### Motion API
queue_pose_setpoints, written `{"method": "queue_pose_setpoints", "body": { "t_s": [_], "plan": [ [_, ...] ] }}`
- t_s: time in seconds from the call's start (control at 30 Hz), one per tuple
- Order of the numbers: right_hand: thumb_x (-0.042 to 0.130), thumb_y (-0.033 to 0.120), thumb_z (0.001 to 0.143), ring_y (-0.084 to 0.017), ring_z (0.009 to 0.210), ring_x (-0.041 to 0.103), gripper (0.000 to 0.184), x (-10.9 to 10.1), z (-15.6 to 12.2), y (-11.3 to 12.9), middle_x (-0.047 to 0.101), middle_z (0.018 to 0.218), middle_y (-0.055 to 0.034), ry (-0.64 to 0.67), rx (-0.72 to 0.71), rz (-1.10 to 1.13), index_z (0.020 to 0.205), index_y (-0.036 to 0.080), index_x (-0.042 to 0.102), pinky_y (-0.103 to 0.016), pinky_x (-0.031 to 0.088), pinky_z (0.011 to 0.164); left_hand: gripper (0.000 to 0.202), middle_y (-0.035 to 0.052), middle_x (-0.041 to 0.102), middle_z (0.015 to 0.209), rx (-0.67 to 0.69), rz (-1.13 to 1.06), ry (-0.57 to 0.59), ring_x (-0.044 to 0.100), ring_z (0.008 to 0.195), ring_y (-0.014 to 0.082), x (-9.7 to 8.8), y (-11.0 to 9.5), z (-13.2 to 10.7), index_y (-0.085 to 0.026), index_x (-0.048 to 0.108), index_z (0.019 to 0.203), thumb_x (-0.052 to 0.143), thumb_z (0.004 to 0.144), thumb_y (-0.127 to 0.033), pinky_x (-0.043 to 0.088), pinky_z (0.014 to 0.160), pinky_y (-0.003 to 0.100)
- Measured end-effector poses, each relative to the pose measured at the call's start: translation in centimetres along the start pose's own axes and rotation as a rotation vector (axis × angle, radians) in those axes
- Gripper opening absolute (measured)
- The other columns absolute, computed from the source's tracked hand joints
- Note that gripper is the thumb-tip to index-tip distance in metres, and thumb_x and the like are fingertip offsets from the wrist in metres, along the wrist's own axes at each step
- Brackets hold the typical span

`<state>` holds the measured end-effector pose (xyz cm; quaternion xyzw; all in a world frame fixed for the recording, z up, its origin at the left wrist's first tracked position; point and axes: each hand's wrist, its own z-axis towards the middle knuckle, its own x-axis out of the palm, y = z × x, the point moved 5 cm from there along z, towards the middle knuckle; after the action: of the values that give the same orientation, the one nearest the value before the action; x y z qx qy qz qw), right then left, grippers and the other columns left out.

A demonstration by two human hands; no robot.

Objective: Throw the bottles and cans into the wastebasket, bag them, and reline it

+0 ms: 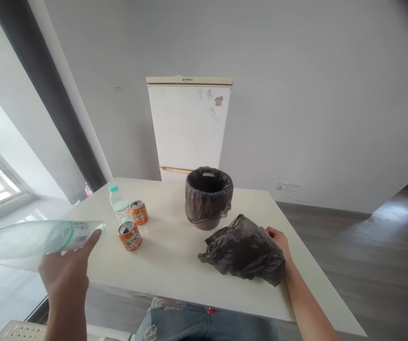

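My left hand [67, 272] is raised over the table's near left corner and holds a clear plastic bottle [30, 237] on its side, pointing left. My right hand [278, 239] rests on the table behind a crumpled black plastic bag [243, 250], its fingers partly hidden by the bag and touching it. A small bin [208, 196] lined with a black bag stands in the middle of the white table [168, 255]. Two orange drink cans [130, 236] [139, 212] and a small water bottle [119, 203] with a teal cap stand at the left.
An old white fridge [189, 125] stands against the grey wall behind the table. A window is at the far left. Wooden floor runs to the right. My jeans-clad lap [190, 324] shows under the table's near edge.
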<state>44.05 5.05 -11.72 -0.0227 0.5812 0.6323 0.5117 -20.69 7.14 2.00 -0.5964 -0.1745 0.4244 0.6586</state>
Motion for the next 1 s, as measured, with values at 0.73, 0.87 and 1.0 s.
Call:
{"method": "queue_pose_setpoints", "body": {
  "t_s": [0.73, 0.87, 1.0],
  "plan": [
    [0.05, 0.066, 0.087, -0.016, 0.058, 0.04, 0.053, 0.8, 0.9, -0.9, 0.038, 0.054, 0.0036, 0.089, -0.008, -0.003, 0.057, 0.024, 0.036, -0.029, 0.032, 0.061, 0.068, 0.0198, 0.069, 0.132, 0.074, 0.431, 0.336, 0.064, 0.128, 0.0413, 8.1, 12.3, 9.3, -0.019, 0.058, 0.122, 0.076, 0.072, -0.061, 0.053, 0.103, 0.053],
    [0.05, 0.066, 0.087, -0.016, 0.058, 0.041, 0.053, 0.7, 0.8, -0.8, 0.038, 0.055, 0.0037, 0.092, -0.009, -0.003, 0.057, 0.024, 0.036, -0.029, 0.032, 0.063, 0.075, 0.017, 0.064, 0.139, 0.078, 0.321, 0.188, 0.065, 0.123, 0.0356, 6.2, 12.1, 7.5, -0.017, 0.053, 0.137, 0.076, 0.071, -0.045, 0.055, 0.102, 0.047],
    [0.05, 0.066, 0.087, -0.016, 0.059, 0.042, 0.053, 0.8, 0.8, -0.8, 0.039, 0.055, 0.0035, 0.09, -0.011, -0.011, 0.057, 0.024, 0.036, -0.029, 0.033, 0.063, 0.05, 0.0146, 0.065, 0.12, 0.23, 0.209, -0.147, 0.068, 0.107, 0.0302, 4.0, 10.2, 1.8, -0.014, 0.06, 0.126, 0.057, 0.085, -0.043, 0.058, 0.088, 0.043]
  ]
}}
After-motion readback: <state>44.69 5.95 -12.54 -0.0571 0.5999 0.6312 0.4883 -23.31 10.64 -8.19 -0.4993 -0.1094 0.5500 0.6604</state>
